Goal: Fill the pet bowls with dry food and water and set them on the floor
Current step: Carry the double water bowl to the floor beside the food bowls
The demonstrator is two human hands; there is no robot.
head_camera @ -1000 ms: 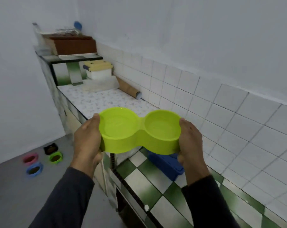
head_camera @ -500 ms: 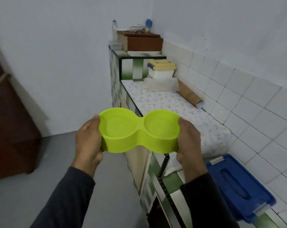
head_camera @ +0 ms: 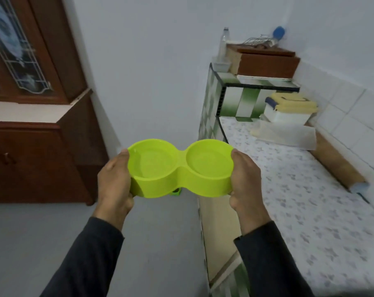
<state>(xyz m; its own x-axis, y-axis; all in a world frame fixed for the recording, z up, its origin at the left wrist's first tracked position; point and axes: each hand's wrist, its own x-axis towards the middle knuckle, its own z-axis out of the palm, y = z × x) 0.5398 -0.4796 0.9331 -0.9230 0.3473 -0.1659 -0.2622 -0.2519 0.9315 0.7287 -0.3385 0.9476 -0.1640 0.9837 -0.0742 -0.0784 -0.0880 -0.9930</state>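
Hands hold a lime-green double pet bowl level in mid-air, above the grey floor and just left of the counter's edge. The left hand grips the bowl's left end, thumb on the rim and fingers curled underneath; the right hand grips the right end the same way. Both wells face up; the left one shows a faint sheen that may be water, though I cannot tell for sure, and the right one shows no food. Dark sleeves cover both forearms.

To the right runs a counter with a speckled cover, backed by white wall tiles. On it sit a white container with a yellow lid, a folded clear plastic sheet in front of it, and a brown cardboard tube lying along the wall. A raised tiled ledge behind carries a brown box. A dark wooden cabinet stands at the left.
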